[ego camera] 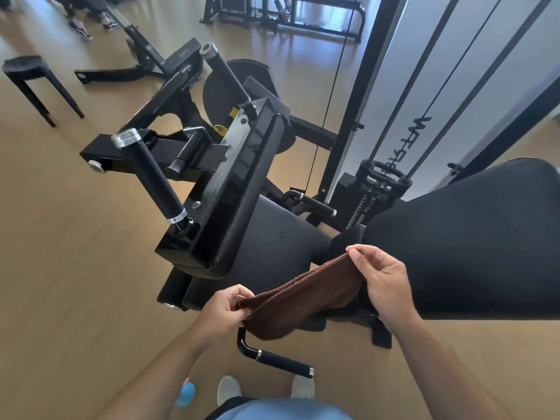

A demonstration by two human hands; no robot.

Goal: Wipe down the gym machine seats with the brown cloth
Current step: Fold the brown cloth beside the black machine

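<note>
The brown cloth [303, 298] hangs stretched in the air between both hands, sagging in the middle. My left hand [224, 313] pinches its lower left corner. My right hand [385, 283] pinches its upper right corner. Just behind the cloth lies the black seat pad [272, 244] of the gym machine. The machine's black back pad [472, 244] rises at the right, behind my right hand. A glossy black chest pad [242, 189] stands over the seat's far side.
Two black padded handles [154, 177] stick out left of the chest pad. A short grip bar [278, 360] juts out below the cloth. The weight stack and cables [381, 183] stand at the back right. A black stool [30, 77] and another person's feet [80, 27] are at far left.
</note>
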